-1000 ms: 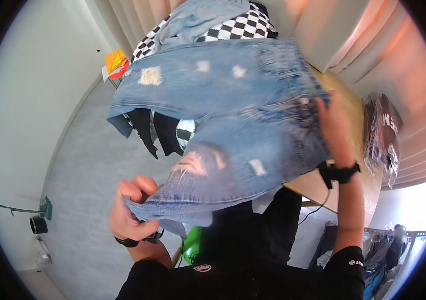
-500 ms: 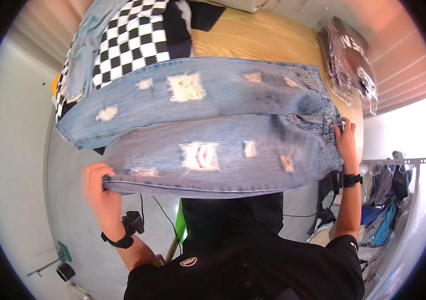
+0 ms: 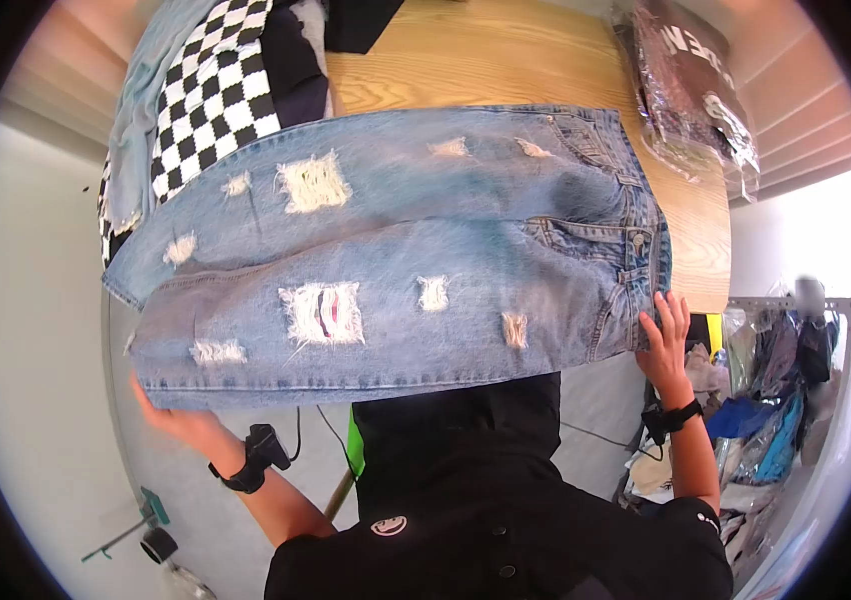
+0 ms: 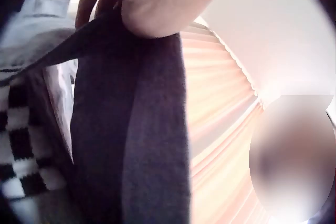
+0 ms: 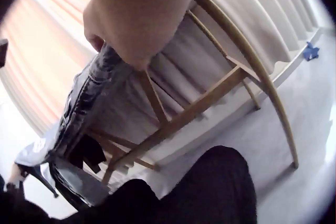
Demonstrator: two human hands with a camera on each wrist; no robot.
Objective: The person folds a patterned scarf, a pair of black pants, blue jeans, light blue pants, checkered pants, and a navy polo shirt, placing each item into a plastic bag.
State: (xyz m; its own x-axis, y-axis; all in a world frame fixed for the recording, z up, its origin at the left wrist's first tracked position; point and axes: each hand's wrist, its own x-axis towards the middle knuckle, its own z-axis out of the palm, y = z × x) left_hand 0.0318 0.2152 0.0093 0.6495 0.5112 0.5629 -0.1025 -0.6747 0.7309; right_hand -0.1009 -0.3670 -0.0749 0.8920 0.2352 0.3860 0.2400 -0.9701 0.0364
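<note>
Ripped light-blue jeans (image 3: 396,255) lie spread sideways over the table, waistband to the right and leg hems to the left. Their nearer leg reaches past the table's front edge, over the person's lap. At the near hem is my left hand (image 3: 178,420), its fingers mostly hidden by the denim. In the left wrist view the leg's dark cloth (image 4: 131,119) hangs from that hand. My right hand (image 3: 668,345) holds the near corner of the waistband, thumb over the denim. From the right wrist view, the waistband edge (image 5: 84,92) runs up into the right hand's fingers.
A black-and-white checkered garment (image 3: 216,90) and a pale-blue garment (image 3: 141,130) lie at the back left. On the wooden table (image 3: 486,50), a plastic-wrapped dark garment (image 3: 691,80) sits at the back right. A rack of clothes (image 3: 776,390) stands at the right. A chair-like wooden frame (image 5: 210,98) stands below.
The jeans, held up and swinging a second ago, now lie flatter and have shifted left. My left hand has moved left and lower along the hem; the right hand has slid down the waistband.
</note>
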